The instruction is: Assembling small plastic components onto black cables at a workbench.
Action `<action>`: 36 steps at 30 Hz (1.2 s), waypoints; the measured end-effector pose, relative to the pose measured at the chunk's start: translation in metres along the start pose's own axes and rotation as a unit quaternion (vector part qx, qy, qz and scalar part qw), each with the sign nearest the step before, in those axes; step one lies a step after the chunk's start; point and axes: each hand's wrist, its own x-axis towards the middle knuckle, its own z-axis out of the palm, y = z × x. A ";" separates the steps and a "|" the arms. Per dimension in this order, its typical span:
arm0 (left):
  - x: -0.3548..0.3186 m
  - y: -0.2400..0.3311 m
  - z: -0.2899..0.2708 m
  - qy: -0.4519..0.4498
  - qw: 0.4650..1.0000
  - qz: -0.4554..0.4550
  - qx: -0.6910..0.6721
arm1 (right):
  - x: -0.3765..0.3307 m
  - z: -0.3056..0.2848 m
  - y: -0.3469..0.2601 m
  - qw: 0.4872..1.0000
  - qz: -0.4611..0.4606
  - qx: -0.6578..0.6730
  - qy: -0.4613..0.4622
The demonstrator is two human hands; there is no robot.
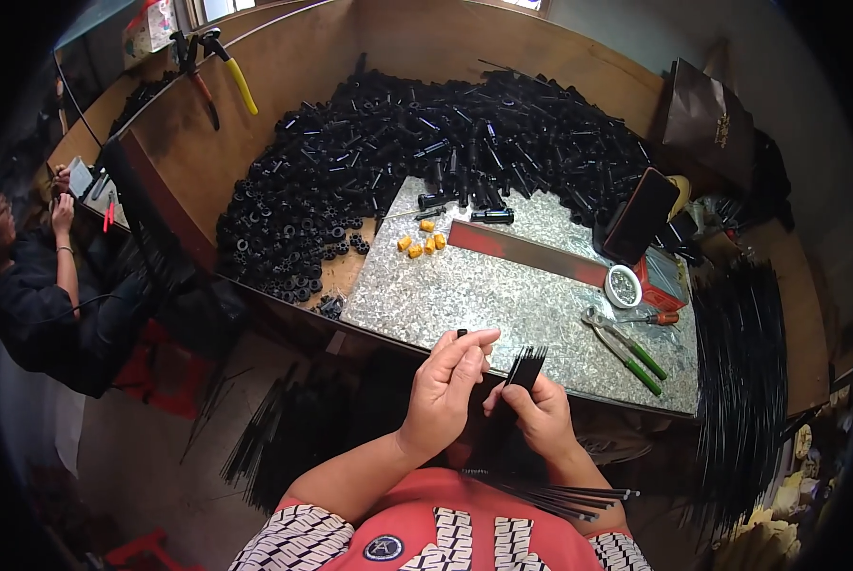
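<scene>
My right grip (pixel 543 416) clasps black rods (pixel 525 369) near the tabletop's (pixel 417 309) front edge; my left grip (pixel 443 392), beside it, curls around a black part (pixel 462 333), mostly hidden.

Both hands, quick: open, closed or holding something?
Left hand: closed on a small black piece, mostly hidden.
Right hand: closed, holding a bundle of thin black rods.

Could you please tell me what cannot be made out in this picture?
- Head view: small black piece in the left hand, mostly hidden by its fingers.
- Head view: thin black rods in the right hand, partly covered by that hand; uncountable.
- Head view: contents of the small round white dish, too small to identify.
</scene>
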 end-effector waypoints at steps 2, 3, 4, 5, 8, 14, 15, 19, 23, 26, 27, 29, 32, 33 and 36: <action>0.005 0.001 0.000 0.015 0.998 -0.026 -0.053 | 0.002 -0.001 0.001 1.000 0.005 0.015 0.000; 0.007 -0.001 -0.003 -0.004 0.998 -0.014 -0.058 | 0.003 -0.001 0.002 1.000 0.009 0.029 0.002; 0.010 -0.002 -0.003 -0.005 0.998 -0.014 -0.058 | 0.003 -0.001 0.001 1.000 0.009 0.030 0.003; 0.012 -0.003 -0.003 0.000 0.994 -0.036 -0.100 | 0.004 0.000 0.002 0.999 0.010 0.035 0.005; 0.019 -0.003 -0.003 0.014 0.979 -0.070 -0.192 | 0.005 -0.001 0.003 1.000 0.008 0.026 0.007; 0.029 -0.004 -0.006 0.008 0.916 -0.175 -0.361 | 0.006 -0.001 0.000 1.000 0.004 0.025 0.003; 0.030 -0.003 -0.007 0.007 0.917 -0.174 -0.359 | 0.006 -0.001 0.001 1.000 0.005 0.027 -0.001; 0.031 -0.007 -0.010 -0.010 0.902 -0.188 -0.388 | 0.008 -0.001 0.004 0.999 0.008 0.044 -0.003; 0.031 -0.007 -0.011 -0.014 0.920 -0.188 -0.343 | 0.009 0.000 0.002 0.999 0.023 0.039 -0.013; 0.033 -0.008 -0.009 -0.006 0.913 -0.189 -0.362 | 0.008 0.001 0.000 0.999 0.029 0.032 -0.017; 0.033 -0.008 -0.009 -0.008 0.913 -0.189 -0.362 | 0.008 0.001 -0.001 0.999 0.029 0.028 -0.018; 0.034 -0.010 -0.008 -0.007 0.906 -0.186 -0.379 | 0.008 0.002 -0.002 0.999 0.026 0.027 -0.017; 0.036 -0.012 -0.007 -0.020 0.901 -0.187 -0.390 | 0.008 0.001 -0.002 0.999 0.026 0.022 -0.017; 0.037 -0.010 -0.006 -0.021 0.901 -0.187 -0.390 | 0.008 0.001 -0.002 0.999 0.028 0.020 -0.018; 0.039 -0.006 -0.005 -0.028 0.896 -0.205 -0.392 | 0.008 0.004 -0.003 0.999 0.021 0.028 0.000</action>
